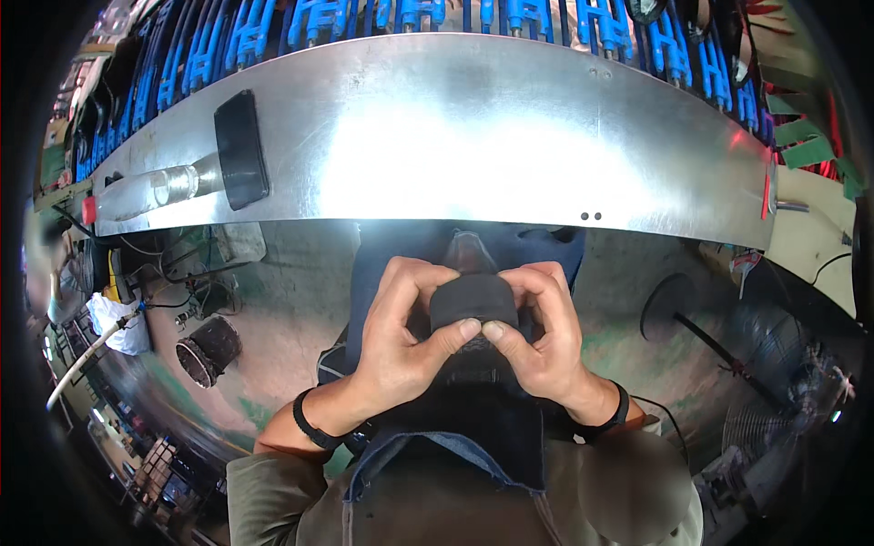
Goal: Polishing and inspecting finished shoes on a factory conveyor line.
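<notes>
You are pinching the dark round pad (pixel 473 302) with both hands (pixel 401 341) (pixel 546 341), fingers clenched around it, steadying it near your lap.

A small dark foam-like block (pixel 473 302) was held between both hands, pinched by the left hand (pixel 401 341) and the right hand (pixel 546 337) with thumbs meeting beneath it. Beyond it, a shiny metal sheet (pixel 473 136) was spread, on which a black-headed mallet (pixel 232 155) was laid. Blue parts (pixel 319 18) were ranged behind.

mallet (pixel 238 150) on metal sheet (pixel 510 127), left | pad (pixel 473 300) btwn hands, below sheet
</notes>
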`<state>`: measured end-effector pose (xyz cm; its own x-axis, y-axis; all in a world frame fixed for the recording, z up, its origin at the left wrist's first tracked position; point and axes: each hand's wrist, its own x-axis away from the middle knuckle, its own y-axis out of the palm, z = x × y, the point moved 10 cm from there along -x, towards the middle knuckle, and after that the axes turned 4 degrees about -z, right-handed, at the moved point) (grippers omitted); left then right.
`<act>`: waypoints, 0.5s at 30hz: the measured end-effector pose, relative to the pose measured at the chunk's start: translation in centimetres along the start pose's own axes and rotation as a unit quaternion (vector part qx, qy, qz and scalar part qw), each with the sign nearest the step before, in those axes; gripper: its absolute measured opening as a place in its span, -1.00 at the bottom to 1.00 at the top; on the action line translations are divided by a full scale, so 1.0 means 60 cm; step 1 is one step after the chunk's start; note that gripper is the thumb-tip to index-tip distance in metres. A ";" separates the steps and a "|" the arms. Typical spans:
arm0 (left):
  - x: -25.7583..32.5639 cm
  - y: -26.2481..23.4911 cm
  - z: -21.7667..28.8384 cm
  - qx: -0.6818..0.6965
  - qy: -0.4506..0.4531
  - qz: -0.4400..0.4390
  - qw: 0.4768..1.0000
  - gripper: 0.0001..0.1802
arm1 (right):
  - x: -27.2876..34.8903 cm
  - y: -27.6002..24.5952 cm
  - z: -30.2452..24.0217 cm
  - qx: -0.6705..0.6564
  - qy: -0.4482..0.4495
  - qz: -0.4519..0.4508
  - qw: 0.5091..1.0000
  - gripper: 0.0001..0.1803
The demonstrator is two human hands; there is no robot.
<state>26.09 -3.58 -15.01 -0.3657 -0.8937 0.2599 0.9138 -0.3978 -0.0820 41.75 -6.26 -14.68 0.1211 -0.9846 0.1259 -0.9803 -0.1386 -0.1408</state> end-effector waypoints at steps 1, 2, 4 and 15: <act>-0.003 -0.001 -0.001 0.008 0.003 0.001 1.000 -0.58 | -0.004 0.001 0.003 -0.002 0.005 -0.001 1.000 -0.50; -0.006 -0.002 -0.005 0.008 -0.002 0.001 1.000 -0.58 | -0.007 0.000 0.003 0.000 0.006 0.001 1.000 -0.49; -0.011 -0.005 -0.007 0.002 -0.002 -0.005 1.000 -0.55 | -0.012 0.000 0.011 0.000 0.010 0.001 1.000 -0.47; -0.008 0.025 0.073 -0.222 0.120 -0.076 0.965 -0.42 | -0.006 0.000 0.048 -0.297 0.107 -0.073 0.946 -0.19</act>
<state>28.40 -2.82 -11.05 -0.5682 -0.8194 0.0758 0.7004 -0.5299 -0.4782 42.16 -6.22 -17.58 0.2898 -0.9067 0.3063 -0.8777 -0.1241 0.4629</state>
